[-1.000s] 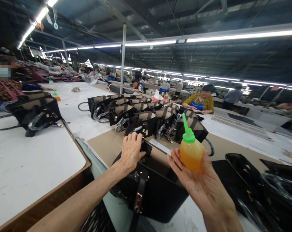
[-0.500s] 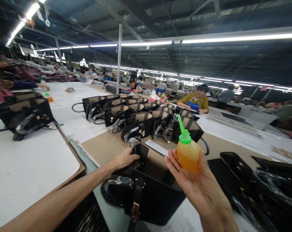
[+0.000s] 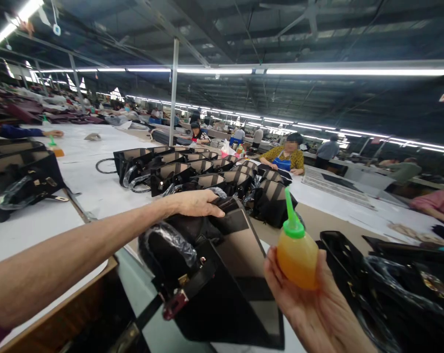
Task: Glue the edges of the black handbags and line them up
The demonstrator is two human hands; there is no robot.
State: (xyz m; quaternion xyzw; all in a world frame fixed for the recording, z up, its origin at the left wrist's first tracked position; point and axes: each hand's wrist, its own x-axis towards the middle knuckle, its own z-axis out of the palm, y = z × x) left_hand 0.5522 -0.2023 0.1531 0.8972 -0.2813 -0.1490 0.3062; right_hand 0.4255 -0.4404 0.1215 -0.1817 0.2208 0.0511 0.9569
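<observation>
The squeeze bottle (image 3: 297,262) covers part of the right hand (image 3: 319,309), which the lower edge cuts near the wrist. The left forearm (image 3: 78,255) runs out past the left edge. The buckle (image 3: 175,303) on the nearest black handbag (image 3: 225,299) is blurred. A handbag at far left (image 3: 26,176) and a pink sleeve (image 3: 438,203) are cropped. Distant people (image 3: 257,136) are too small to make out.

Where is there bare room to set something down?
Bare white tabletop lies between the bags at far left and the clustered bags; tan board shows between that cluster and the black pile at right. Crowded: within the cluster, across the pile, and up close, where the left hand grips the near bag and the right hand holds the bottle.
</observation>
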